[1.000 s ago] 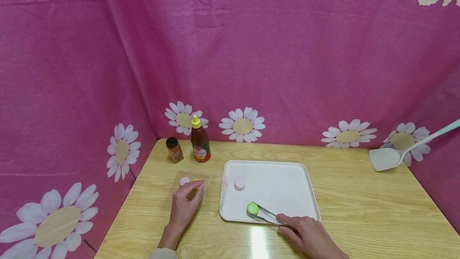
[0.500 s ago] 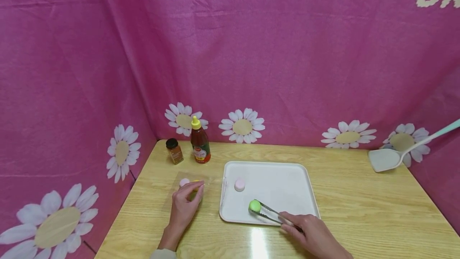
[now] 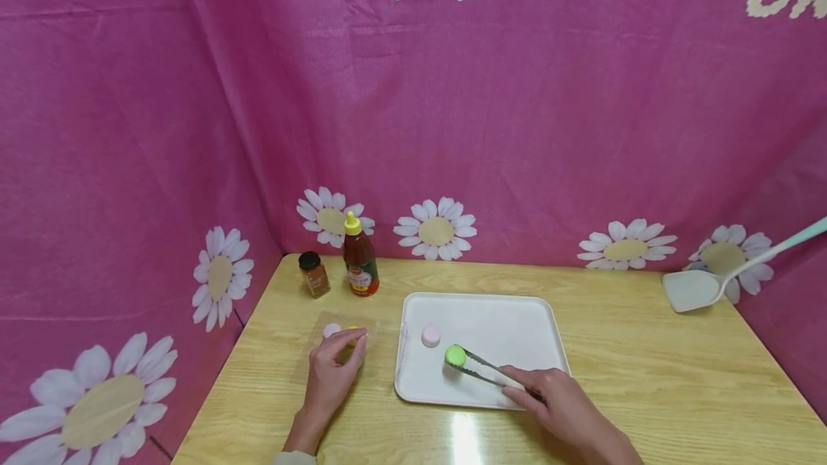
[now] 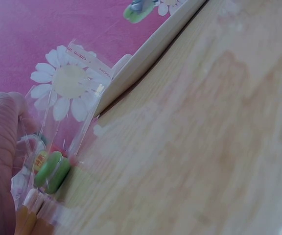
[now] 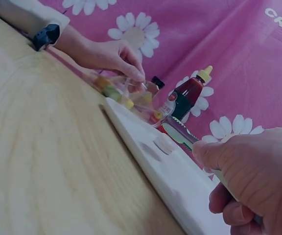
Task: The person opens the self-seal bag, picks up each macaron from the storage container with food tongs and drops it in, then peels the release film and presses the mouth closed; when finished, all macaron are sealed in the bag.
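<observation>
My right hand (image 3: 557,402) grips metal tongs (image 3: 484,373), whose tips hold a bright green macaron (image 3: 455,356) over the front left part of a white tray (image 3: 510,325). A shadow falls on the tray below it. Farther back, a pale pink macaron (image 3: 431,336) rests on the tray. Left of the tray, my left hand (image 3: 331,373) pinches a clear plastic bag (image 4: 84,61) by its edge. Inside the bag are a green macaron (image 4: 53,171), an orange-brown one (image 4: 26,218) and a pink one (image 3: 332,330); the hand partly covers them in the head view.
A sauce bottle (image 3: 361,268) with a yellow cap and a small black-lidded spice jar (image 3: 315,277) stand behind the bag. At the back right, a white spatula (image 3: 693,290) leans with its pale green handle pointing outward. Pink cloth (image 3: 517,128) hangs behind the wooden table (image 3: 646,357).
The tongs with the green macaron have moved farther back over the tray, swinging slightly right, then left. The left hand keeps its place at the bag.
</observation>
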The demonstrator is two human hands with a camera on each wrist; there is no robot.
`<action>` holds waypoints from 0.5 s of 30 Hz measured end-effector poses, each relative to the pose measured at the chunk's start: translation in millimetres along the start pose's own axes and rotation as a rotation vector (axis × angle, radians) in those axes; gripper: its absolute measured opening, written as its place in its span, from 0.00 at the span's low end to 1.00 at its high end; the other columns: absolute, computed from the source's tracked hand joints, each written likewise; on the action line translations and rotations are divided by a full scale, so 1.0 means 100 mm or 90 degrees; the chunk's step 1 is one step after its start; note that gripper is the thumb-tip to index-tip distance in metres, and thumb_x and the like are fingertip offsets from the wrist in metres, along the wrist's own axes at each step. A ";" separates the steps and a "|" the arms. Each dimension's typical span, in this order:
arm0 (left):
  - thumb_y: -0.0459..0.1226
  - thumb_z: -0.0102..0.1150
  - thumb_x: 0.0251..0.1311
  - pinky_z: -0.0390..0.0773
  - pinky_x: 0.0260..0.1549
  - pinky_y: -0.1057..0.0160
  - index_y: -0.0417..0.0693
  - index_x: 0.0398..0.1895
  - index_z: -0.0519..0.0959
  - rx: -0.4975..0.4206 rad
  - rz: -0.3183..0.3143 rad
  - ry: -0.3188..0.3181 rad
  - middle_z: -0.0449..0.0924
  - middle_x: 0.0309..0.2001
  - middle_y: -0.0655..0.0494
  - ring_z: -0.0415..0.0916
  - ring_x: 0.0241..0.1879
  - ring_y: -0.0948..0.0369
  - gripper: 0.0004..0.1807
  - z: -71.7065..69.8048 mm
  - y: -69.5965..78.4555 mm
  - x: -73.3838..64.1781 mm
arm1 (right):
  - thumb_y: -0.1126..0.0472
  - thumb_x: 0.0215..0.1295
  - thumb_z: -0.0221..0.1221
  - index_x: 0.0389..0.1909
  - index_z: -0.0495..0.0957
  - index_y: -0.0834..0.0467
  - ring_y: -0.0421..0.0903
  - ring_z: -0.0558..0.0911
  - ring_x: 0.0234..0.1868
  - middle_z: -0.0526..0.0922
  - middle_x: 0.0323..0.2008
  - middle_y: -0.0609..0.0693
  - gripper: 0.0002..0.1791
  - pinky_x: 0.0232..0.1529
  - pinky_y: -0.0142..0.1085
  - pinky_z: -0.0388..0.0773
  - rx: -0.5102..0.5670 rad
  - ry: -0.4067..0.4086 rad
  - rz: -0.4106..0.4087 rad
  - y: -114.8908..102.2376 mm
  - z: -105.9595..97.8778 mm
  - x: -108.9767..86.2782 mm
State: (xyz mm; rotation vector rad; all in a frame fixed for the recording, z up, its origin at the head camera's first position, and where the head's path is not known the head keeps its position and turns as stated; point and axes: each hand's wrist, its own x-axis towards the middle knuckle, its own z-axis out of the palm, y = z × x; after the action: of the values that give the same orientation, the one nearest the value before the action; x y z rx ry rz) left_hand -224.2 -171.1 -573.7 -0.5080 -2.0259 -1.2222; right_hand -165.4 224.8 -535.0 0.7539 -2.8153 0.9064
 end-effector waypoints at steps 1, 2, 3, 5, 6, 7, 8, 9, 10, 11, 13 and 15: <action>0.23 0.73 0.56 0.78 0.45 0.79 0.35 0.41 0.89 0.001 -0.002 0.001 0.91 0.40 0.46 0.88 0.40 0.48 0.10 0.00 -0.01 0.00 | 0.46 0.75 0.61 0.60 0.86 0.53 0.29 0.73 0.31 0.74 0.22 0.27 0.21 0.31 0.28 0.70 -0.001 0.005 -0.009 0.00 -0.01 0.03; 0.22 0.73 0.55 0.79 0.43 0.77 0.35 0.41 0.89 0.001 -0.004 0.002 0.91 0.39 0.45 0.88 0.40 0.48 0.10 0.01 -0.01 0.00 | 0.47 0.75 0.62 0.60 0.86 0.54 0.30 0.71 0.29 0.69 0.20 0.27 0.21 0.31 0.28 0.68 -0.003 0.011 -0.018 0.00 -0.01 0.05; 0.22 0.73 0.55 0.79 0.41 0.76 0.35 0.41 0.89 0.001 -0.008 0.003 0.91 0.39 0.46 0.88 0.40 0.48 0.10 0.01 -0.02 -0.01 | 0.47 0.75 0.63 0.59 0.86 0.54 0.30 0.71 0.28 0.67 0.19 0.27 0.21 0.31 0.28 0.68 -0.005 0.014 -0.021 -0.01 -0.01 0.08; 0.23 0.73 0.57 0.80 0.39 0.74 0.35 0.41 0.89 -0.001 -0.013 0.000 0.91 0.40 0.46 0.88 0.40 0.48 0.09 0.00 -0.01 0.00 | 0.46 0.75 0.62 0.60 0.86 0.53 0.30 0.71 0.28 0.71 0.21 0.27 0.21 0.31 0.28 0.68 -0.008 0.012 -0.025 -0.02 -0.01 0.13; 0.24 0.72 0.58 0.80 0.39 0.74 0.36 0.41 0.89 -0.001 -0.015 -0.002 0.91 0.40 0.46 0.88 0.40 0.49 0.09 0.00 -0.01 0.00 | 0.45 0.75 0.61 0.60 0.86 0.53 0.30 0.71 0.28 0.72 0.22 0.27 0.21 0.31 0.28 0.68 -0.007 0.007 -0.022 -0.04 -0.02 0.16; 0.24 0.72 0.59 0.80 0.39 0.73 0.36 0.42 0.89 -0.002 -0.018 -0.005 0.91 0.40 0.47 0.88 0.40 0.49 0.08 0.00 0.00 0.00 | 0.45 0.75 0.61 0.60 0.86 0.52 0.30 0.71 0.29 0.74 0.23 0.27 0.21 0.32 0.28 0.68 -0.005 0.003 -0.021 -0.05 -0.02 0.18; 0.25 0.72 0.59 0.80 0.41 0.74 0.36 0.42 0.89 -0.003 -0.020 -0.006 0.91 0.41 0.47 0.88 0.41 0.50 0.08 -0.01 0.00 0.01 | 0.45 0.76 0.61 0.60 0.85 0.53 0.30 0.72 0.29 0.75 0.24 0.28 0.22 0.31 0.28 0.68 -0.003 0.002 -0.024 -0.06 -0.02 0.20; 0.25 0.71 0.60 0.79 0.43 0.75 0.36 0.42 0.89 -0.005 -0.021 -0.008 0.91 0.41 0.48 0.88 0.41 0.50 0.07 -0.01 0.01 0.01 | 0.45 0.76 0.61 0.61 0.85 0.53 0.30 0.72 0.29 0.75 0.24 0.29 0.22 0.32 0.28 0.68 0.002 0.001 -0.024 -0.07 -0.02 0.22; 0.26 0.71 0.61 0.79 0.43 0.76 0.36 0.42 0.89 -0.006 -0.020 -0.009 0.91 0.41 0.48 0.88 0.41 0.50 0.07 -0.01 0.01 0.01 | 0.45 0.76 0.61 0.61 0.85 0.53 0.30 0.72 0.29 0.74 0.23 0.29 0.22 0.31 0.28 0.67 0.009 -0.002 -0.023 -0.08 -0.02 0.24; 0.26 0.71 0.61 0.78 0.45 0.77 0.35 0.42 0.89 -0.005 -0.019 -0.009 0.91 0.41 0.48 0.88 0.41 0.50 0.07 -0.01 0.01 0.01 | 0.45 0.76 0.61 0.61 0.85 0.54 0.30 0.71 0.28 0.70 0.21 0.29 0.23 0.30 0.28 0.67 0.017 -0.004 -0.023 -0.10 -0.02 0.26; 0.25 0.71 0.60 0.79 0.44 0.75 0.36 0.42 0.89 -0.005 -0.014 -0.007 0.91 0.41 0.48 0.88 0.41 0.50 0.08 -0.01 0.02 0.02 | 0.45 0.75 0.61 0.62 0.85 0.54 0.29 0.68 0.25 0.65 0.19 0.29 0.23 0.28 0.27 0.66 0.027 -0.003 -0.028 -0.11 0.00 0.30; 0.25 0.72 0.60 0.79 0.45 0.76 0.36 0.42 0.89 -0.003 -0.008 -0.005 0.91 0.41 0.48 0.88 0.41 0.50 0.08 -0.01 0.03 0.02 | 0.44 0.75 0.61 0.62 0.84 0.53 0.29 0.65 0.23 0.60 0.18 0.29 0.23 0.26 0.26 0.64 0.039 -0.009 -0.020 -0.12 0.02 0.34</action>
State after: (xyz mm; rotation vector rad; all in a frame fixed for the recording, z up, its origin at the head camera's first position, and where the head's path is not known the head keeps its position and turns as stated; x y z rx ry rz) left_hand -223.3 -170.8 -570.5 -0.5043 -2.0353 -1.2347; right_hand -188.8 200.8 -522.6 0.8139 -2.7916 0.9892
